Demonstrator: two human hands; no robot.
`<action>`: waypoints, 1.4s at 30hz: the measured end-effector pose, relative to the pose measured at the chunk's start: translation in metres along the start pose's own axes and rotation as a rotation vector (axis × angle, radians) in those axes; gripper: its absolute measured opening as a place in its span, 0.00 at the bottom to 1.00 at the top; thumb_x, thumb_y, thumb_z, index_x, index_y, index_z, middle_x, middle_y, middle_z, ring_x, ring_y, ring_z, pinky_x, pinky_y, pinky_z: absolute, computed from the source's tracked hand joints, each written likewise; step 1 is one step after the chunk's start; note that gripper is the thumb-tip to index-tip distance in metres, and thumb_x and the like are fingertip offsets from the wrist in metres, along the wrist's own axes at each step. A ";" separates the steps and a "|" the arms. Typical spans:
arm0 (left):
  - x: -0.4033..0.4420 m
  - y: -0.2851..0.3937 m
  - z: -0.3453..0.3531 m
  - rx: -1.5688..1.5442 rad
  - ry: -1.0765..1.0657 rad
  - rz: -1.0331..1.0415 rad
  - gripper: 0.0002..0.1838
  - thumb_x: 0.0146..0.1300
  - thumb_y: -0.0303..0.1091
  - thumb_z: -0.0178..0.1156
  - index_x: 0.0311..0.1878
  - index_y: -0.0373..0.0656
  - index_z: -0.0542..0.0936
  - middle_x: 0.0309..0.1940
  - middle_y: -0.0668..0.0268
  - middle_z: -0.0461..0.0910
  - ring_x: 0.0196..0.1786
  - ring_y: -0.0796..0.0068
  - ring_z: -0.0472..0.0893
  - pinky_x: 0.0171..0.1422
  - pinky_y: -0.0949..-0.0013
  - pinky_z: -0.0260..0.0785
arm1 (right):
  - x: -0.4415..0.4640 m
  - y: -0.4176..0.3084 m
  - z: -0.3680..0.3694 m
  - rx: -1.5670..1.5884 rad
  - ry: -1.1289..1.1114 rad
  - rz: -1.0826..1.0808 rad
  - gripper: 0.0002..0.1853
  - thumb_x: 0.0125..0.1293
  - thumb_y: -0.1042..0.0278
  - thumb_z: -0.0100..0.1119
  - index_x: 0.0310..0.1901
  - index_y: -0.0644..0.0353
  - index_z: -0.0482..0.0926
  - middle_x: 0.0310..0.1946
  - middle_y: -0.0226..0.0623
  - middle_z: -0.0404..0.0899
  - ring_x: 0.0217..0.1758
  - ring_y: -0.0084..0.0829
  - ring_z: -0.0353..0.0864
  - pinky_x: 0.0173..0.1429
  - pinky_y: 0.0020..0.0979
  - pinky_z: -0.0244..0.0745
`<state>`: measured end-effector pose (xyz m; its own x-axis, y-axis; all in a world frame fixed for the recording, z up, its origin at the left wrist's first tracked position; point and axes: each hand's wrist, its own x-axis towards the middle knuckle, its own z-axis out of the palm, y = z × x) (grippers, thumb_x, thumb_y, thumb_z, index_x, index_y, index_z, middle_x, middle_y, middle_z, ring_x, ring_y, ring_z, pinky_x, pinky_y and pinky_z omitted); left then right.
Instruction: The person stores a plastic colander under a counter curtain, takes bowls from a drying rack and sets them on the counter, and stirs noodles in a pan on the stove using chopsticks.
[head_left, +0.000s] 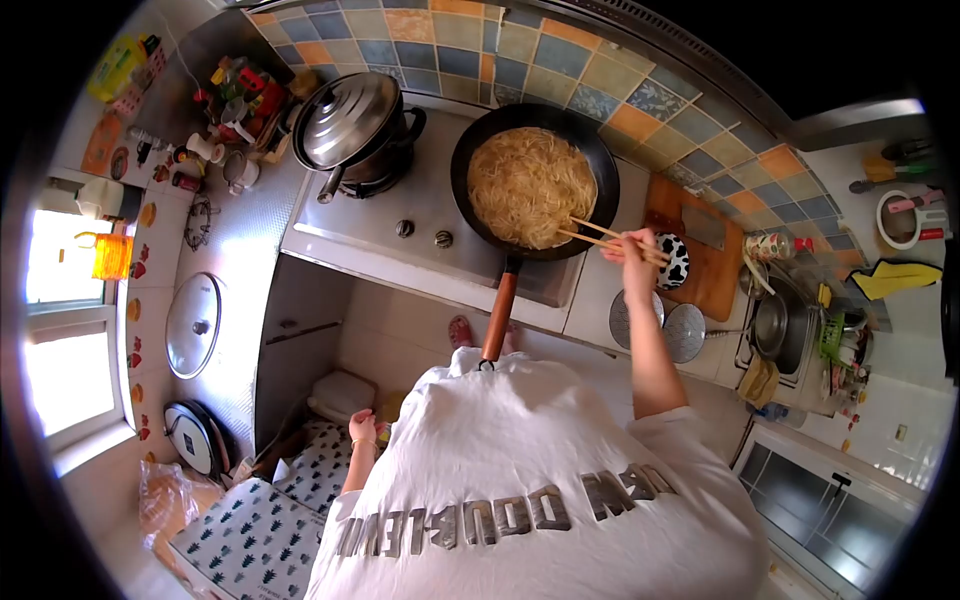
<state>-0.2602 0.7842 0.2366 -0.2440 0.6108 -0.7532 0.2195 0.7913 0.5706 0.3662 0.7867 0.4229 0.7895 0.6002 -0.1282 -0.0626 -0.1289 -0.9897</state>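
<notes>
A dark wok (465, 215) full of pale noodles (525, 190) sits on the stove, its wooden handle (498, 315) pointing toward my body. My right hand (634, 254) grips a pair of wooden chopsticks (598, 236) near their rear ends. The chopstick tips are at the noodles' lower right edge, slightly apart. Beside that hand is a black-and-white patterned bowl (673, 262) on a wooden cutting board (715, 285). My left hand (363, 427) hangs low at my left side, away from the stove, with its fingers curled; whether it holds anything is unclear.
A lidded pot (350, 120) stands on the left burner. Two grey patterned bowls (685, 333) lie below the board, left of the sink (795, 325). Bottles and jars (240, 100) crowd the back left corner. A glass lid (193, 326) rests on the left counter.
</notes>
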 end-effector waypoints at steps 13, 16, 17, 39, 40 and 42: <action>-0.007 -0.022 0.039 -0.219 -0.086 0.036 0.11 0.62 0.18 0.50 0.43 0.43 0.77 0.36 0.66 0.78 0.28 0.68 0.81 0.29 0.66 0.79 | 0.048 0.037 0.092 0.267 -0.028 -0.160 0.08 0.72 0.71 0.48 0.36 0.64 0.64 0.32 0.46 0.79 0.31 0.36 0.85 0.37 0.30 0.81; -0.013 -0.015 0.035 -0.247 -0.092 -0.018 0.12 0.62 0.18 0.47 0.43 0.43 0.77 0.35 0.66 0.78 0.28 0.65 0.83 0.31 0.65 0.79 | 0.055 0.018 0.097 0.304 -0.048 -0.201 0.08 0.73 0.70 0.48 0.36 0.64 0.65 0.33 0.47 0.79 0.33 0.37 0.85 0.40 0.30 0.82; -0.015 -0.015 0.035 -0.239 -0.090 -0.033 0.12 0.62 0.18 0.47 0.43 0.43 0.77 0.36 0.66 0.78 0.29 0.65 0.83 0.31 0.65 0.79 | 0.058 0.014 0.099 0.325 -0.060 -0.226 0.08 0.73 0.70 0.48 0.37 0.65 0.66 0.34 0.47 0.79 0.34 0.37 0.85 0.41 0.30 0.82; 0.012 0.001 0.047 -0.159 -0.196 -0.066 0.11 0.62 0.18 0.50 0.44 0.41 0.77 0.38 0.63 0.76 0.31 0.63 0.82 0.36 0.61 0.81 | -0.006 0.014 0.046 0.081 -0.191 -0.020 0.12 0.71 0.73 0.49 0.52 0.67 0.75 0.42 0.43 0.79 0.43 0.34 0.84 0.47 0.28 0.80; 0.013 0.002 0.048 -0.158 -0.203 -0.074 0.11 0.62 0.19 0.50 0.44 0.42 0.77 0.38 0.64 0.76 0.30 0.64 0.82 0.35 0.61 0.80 | -0.010 0.009 0.040 0.058 -0.182 -0.010 0.12 0.71 0.72 0.49 0.52 0.67 0.75 0.42 0.44 0.79 0.43 0.34 0.84 0.47 0.28 0.80; 0.016 0.004 0.049 -0.098 -0.209 -0.082 0.09 0.63 0.21 0.52 0.44 0.44 0.77 0.38 0.67 0.77 0.32 0.67 0.82 0.33 0.65 0.79 | -0.012 0.006 0.027 0.021 -0.164 -0.008 0.12 0.71 0.72 0.49 0.50 0.67 0.76 0.41 0.44 0.80 0.42 0.34 0.85 0.45 0.27 0.80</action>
<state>-0.2166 0.7956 0.2107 -0.0544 0.5339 -0.8438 0.1114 0.8430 0.5263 0.3403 0.7998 0.4170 0.6800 0.7220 -0.1277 -0.0714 -0.1082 -0.9916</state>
